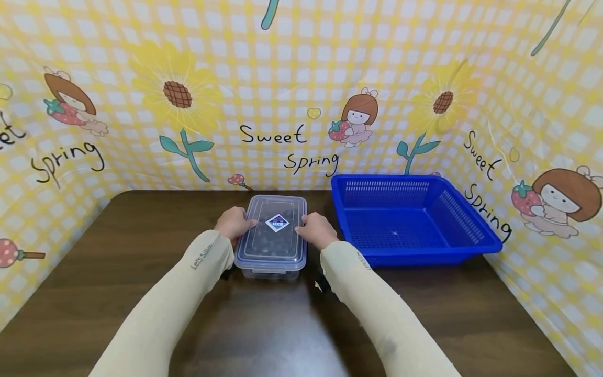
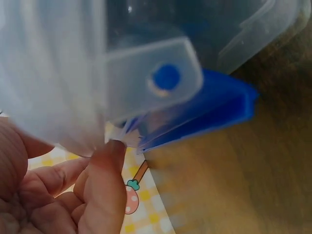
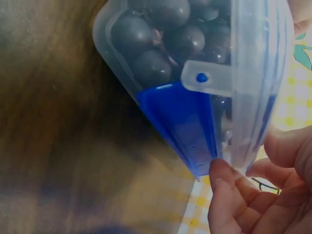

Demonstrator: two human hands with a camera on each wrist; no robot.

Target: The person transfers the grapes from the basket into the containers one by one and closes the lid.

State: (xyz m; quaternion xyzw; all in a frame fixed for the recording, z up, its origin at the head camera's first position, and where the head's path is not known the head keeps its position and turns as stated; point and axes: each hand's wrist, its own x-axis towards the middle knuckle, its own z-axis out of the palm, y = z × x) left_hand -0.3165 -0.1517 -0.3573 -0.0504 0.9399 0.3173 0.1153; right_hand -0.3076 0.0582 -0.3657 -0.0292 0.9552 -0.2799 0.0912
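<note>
A clear plastic food container stands on the table, its lid lying on top with a diamond-shaped sticker. Dark round balls show through the wall. My left hand grips the lid's left edge, thumb on top and fingers beneath the rim. On the opposite edge my right hand holds the lid in the same way. The blue left latch slants out from the wall, with a fingertip near its end. In the right wrist view another blue latch hangs outward beside my fingertips.
A blue plastic basket with slotted sides stands right of the container, close to the back cloth. Brown wooden table lies under everything. Yellow checked cloth with cartoon prints encloses the back and sides.
</note>
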